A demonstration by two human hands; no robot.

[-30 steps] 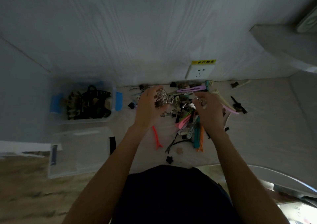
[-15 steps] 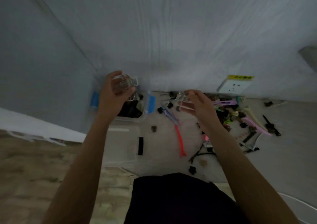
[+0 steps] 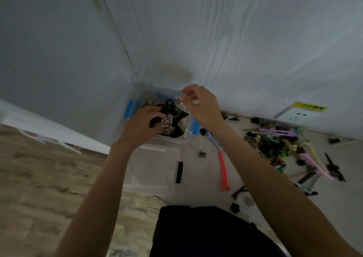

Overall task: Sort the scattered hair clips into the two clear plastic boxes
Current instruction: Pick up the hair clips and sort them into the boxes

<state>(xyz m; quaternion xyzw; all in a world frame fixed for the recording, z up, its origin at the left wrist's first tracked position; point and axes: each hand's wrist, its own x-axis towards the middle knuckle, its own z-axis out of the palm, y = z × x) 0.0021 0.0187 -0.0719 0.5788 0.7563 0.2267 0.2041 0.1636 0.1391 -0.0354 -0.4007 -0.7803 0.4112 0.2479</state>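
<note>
Over at the far right, a yellow label point(image 3: 310, 106) is sitting above a white wall socket point(image 3: 294, 115), but its writing is too blurred to read.

Going left to right: your left hand point(image 3: 141, 127) is hovering over the far clear box point(image 3: 187, 137), the one with blue latches, its fingers curled around a silver butterfly-shaped clip point(image 3: 168, 126). That box is already holding a heap of dark claw clips point(image 3: 172, 107). Just in front of it, the second clear box point(image 3: 157, 166) with a black latch is looking empty. Your right hand point(image 3: 202, 105) is hanging above the far box's right rim, fingers pinched together on a small clear clip point(image 3: 183, 97) that is hard to make out.

Right of the boxes, a red-orange long clip point(image 3: 223, 172) is lying alone on the tabletop point(image 3: 198, 186), with small dark clips near it. Further right, the unsorted pile point(image 3: 279, 144) is spreading along the wall: purple, pink, cream, green and black clips tangled together.
</note>
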